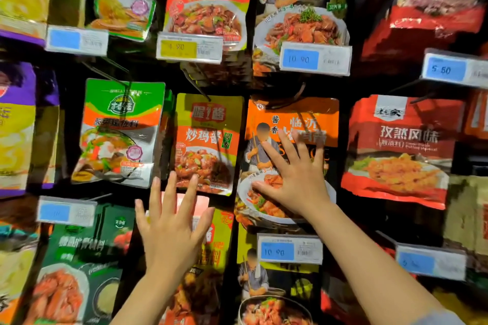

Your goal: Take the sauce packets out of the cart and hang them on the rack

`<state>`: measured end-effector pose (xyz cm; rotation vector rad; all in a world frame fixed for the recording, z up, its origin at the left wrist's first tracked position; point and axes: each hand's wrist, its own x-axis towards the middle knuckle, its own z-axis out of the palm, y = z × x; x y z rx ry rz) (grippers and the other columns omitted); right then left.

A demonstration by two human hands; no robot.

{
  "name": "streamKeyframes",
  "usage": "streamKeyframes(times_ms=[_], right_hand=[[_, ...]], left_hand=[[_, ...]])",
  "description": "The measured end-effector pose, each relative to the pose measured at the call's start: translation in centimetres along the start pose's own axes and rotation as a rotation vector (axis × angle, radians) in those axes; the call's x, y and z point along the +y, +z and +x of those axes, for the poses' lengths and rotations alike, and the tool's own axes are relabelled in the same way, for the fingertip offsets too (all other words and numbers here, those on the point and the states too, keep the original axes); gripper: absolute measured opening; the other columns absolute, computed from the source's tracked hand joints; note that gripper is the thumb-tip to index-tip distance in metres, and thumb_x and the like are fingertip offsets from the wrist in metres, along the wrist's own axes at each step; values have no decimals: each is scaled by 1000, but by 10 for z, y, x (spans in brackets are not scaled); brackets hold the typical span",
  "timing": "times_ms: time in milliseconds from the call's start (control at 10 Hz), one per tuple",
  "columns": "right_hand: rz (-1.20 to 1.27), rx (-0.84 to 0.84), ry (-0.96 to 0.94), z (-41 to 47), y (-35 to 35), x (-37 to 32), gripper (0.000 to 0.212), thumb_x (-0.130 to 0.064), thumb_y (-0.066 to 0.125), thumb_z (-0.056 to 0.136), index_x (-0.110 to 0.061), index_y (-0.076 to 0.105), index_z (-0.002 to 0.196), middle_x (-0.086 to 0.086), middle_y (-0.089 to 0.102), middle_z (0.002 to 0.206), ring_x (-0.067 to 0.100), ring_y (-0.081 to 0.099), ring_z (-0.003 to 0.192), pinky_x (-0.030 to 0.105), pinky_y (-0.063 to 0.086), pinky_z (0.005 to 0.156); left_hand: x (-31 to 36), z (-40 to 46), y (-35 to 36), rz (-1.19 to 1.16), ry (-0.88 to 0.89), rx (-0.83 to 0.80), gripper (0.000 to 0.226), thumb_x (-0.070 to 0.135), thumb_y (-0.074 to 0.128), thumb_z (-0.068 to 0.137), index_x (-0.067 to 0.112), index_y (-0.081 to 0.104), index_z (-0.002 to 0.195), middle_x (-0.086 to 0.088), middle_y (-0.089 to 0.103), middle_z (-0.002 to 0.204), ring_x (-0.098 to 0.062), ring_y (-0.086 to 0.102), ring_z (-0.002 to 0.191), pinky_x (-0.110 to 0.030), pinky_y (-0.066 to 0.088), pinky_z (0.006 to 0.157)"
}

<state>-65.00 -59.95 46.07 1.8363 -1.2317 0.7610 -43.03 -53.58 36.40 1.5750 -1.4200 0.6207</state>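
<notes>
An orange-topped sauce packet (293, 116) hangs on a hook of the rack in the middle row. My right hand (293, 179) lies flat on its front with the fingers spread, covering the picture of the dish. To its left hangs a yellow-green and red sauce packet (208, 140). My left hand (170, 227) is open just below that packet, fingers apart, holding nothing; its fingertips reach the packet's lower edge. The cart is out of view.
The rack is full of hanging packets: a green-and-orange one (121, 129) at the left, a red one (401, 150) at the right, more rows above and below. Price tags (290, 249) stick out on the hook ends, including one (315, 59) above the orange packet.
</notes>
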Motion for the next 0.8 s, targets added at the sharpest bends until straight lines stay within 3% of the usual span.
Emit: streamKeyframes(times_ms=[200, 400, 500, 600, 700, 800], right_hand=[[-25, -37, 12, 2, -1, -2, 85, -81, 27, 72, -35, 25, 144, 2, 15, 157, 28, 17, 137, 69, 17, 103], [19, -95, 35, 1, -6, -2, 90, -84, 25, 68, -41, 13, 146, -3, 1, 159, 28, 5, 144, 67, 4, 107], [84, -116, 45, 0, -14, -4, 90, -83, 35, 68, -42, 14, 146, -5, -1, 158, 28, 4, 144, 63, -2, 109], [189, -160, 83, -5, -26, -7, 83, -69, 53, 75, -40, 19, 145, -4, 2, 158, 27, 1, 144, 58, -4, 112], [274, -170, 58, -18, -40, -7, 69, -52, 60, 82, -33, 32, 141, 1, 15, 155, 24, 9, 143, 53, 9, 116], [380, -213, 66, -42, -58, -4, 61, -37, 64, 84, -31, 37, 138, -1, 28, 149, 22, 23, 139, 46, 25, 113]], left_hand=[[-2, -1, -1, -8, 25, -20, 67, 68, 15, 88, 31, 30, 142, -10, 29, 150, -33, 17, 139, -64, 15, 104], [-7, 1, -3, -61, 42, -57, 67, 68, 19, 86, 35, 24, 144, -5, 17, 154, -28, 5, 142, -61, 11, 107], [-10, 1, -7, -137, 64, -87, 69, 71, 19, 83, 39, 22, 144, -1, 10, 156, -22, -5, 143, -57, 5, 109], [-15, 0, -17, -203, 77, -110, 69, 72, 22, 80, 42, 20, 143, 4, 5, 156, -17, -9, 143, -52, -1, 111], [-17, -7, -36, -196, 90, -74, 63, 65, 32, 82, 38, 36, 138, 0, 24, 151, -22, 10, 142, -52, 6, 110], [-7, -18, -63, -306, 93, -38, 57, 56, 38, 80, 27, 50, 128, -3, 47, 132, -24, 39, 126, -51, 38, 99]])
